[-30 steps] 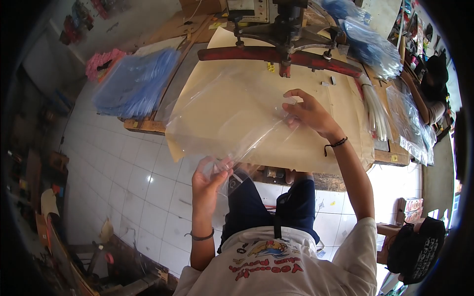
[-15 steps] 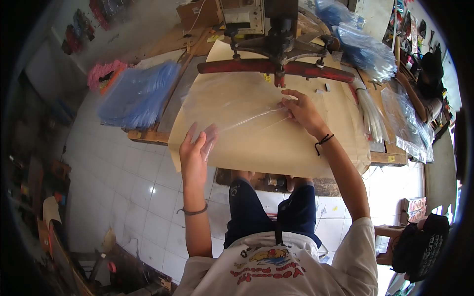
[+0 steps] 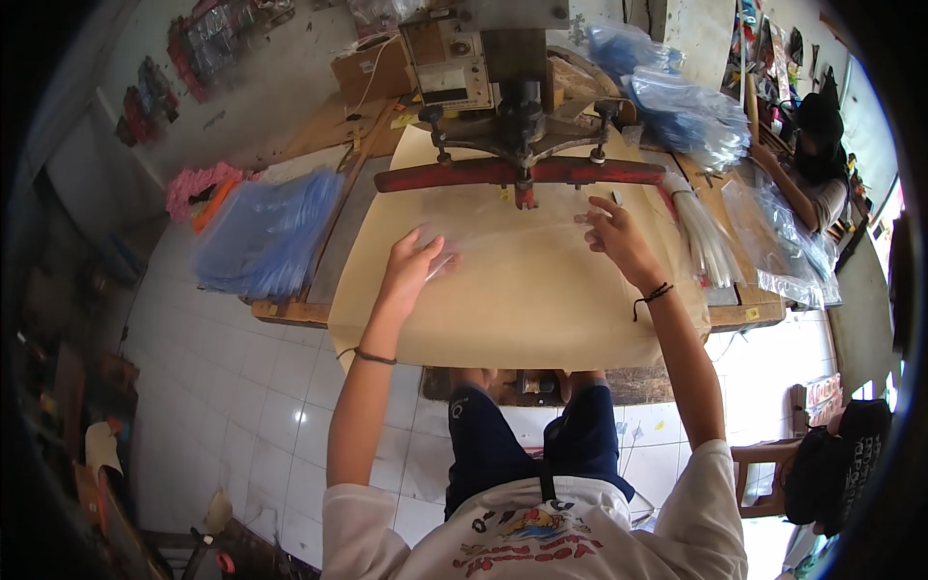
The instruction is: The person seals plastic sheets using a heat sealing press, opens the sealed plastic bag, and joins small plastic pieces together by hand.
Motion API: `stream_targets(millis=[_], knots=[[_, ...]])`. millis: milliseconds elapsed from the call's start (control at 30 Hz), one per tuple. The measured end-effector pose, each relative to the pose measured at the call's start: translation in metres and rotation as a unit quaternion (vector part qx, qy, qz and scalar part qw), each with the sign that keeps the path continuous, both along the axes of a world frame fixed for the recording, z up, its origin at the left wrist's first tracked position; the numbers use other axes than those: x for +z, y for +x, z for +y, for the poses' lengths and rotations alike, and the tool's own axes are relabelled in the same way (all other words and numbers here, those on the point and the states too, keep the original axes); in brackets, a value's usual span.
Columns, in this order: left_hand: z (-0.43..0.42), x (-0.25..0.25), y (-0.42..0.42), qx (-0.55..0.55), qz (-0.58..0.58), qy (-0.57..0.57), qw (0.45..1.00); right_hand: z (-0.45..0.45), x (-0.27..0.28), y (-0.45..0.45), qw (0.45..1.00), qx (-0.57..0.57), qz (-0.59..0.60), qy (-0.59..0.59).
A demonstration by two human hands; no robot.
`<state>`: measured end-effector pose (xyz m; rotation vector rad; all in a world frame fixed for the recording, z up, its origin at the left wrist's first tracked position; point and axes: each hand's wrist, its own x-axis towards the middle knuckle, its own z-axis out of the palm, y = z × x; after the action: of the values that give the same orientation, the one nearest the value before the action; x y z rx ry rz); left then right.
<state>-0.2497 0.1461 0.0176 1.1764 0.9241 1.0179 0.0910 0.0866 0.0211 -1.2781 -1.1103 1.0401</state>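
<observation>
A clear plastic sheet [image 3: 507, 230] stretches between both hands, so transparent that its outline is hard to follow. My left hand [image 3: 414, 266] grips its left edge between thumb and fingers. Its right edge is pinched by my right hand [image 3: 619, 240], fingers curled near the tip of the press. Beneath the hands lies a large tan sheet [image 3: 522, 309] that drapes over the bench's front edge. Just beyond them hangs the press's long red bar [image 3: 435, 176], mounted on a dark metal bracket [image 3: 527, 145].
To the left sits a stack of bluish plastic sheets [image 3: 266, 232] beside a pink mesh bundle [image 3: 193, 191]. At the right lie a bundle of pale strips [image 3: 704, 232] and clear plastic bags [image 3: 773, 237]. A control box [image 3: 448, 68] stands behind; another person [image 3: 817, 155] is at far right.
My left hand has moved forward and slightly right, carrying the plastic sheet's near edge toward the red bar. My right hand has shifted slightly right. The camera view has tilted up a little.
</observation>
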Motion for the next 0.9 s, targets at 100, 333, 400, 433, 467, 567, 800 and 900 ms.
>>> stream_targets(millis=[100,333,400,433,467,567,800,900], knots=[[0.019,-0.003,0.017,-0.004,0.059,0.016,0.998,-0.002,-0.001,0.014,1.000,-0.011,-0.016,-0.007],[0.026,-0.012,0.040,-0.018,0.015,0.045,0.999,-0.003,-0.011,0.029,0.995,-0.077,-0.067,0.021],[0.025,-0.020,0.034,-0.046,0.093,0.117,0.988,-0.005,-0.013,0.033,0.980,-0.093,-0.175,-0.005],[0.024,-0.024,0.029,-0.061,0.159,0.169,0.971,-0.006,-0.014,0.035,0.974,-0.095,-0.208,0.007],[0.023,-0.029,0.026,-0.076,0.224,0.219,0.947,-0.008,-0.014,0.038,0.966,-0.096,-0.241,0.018],[-0.008,0.003,0.029,-0.027,0.405,0.320,0.856,-0.014,-0.010,0.038,0.947,-0.090,-0.307,0.024],[0.015,-0.007,0.036,0.031,0.501,0.524,0.688,-0.023,-0.003,0.031,0.926,-0.044,-0.370,0.058],[0.029,-0.014,0.036,0.010,0.511,0.561,0.651,-0.028,0.010,0.020,0.922,-0.047,-0.383,0.034]])
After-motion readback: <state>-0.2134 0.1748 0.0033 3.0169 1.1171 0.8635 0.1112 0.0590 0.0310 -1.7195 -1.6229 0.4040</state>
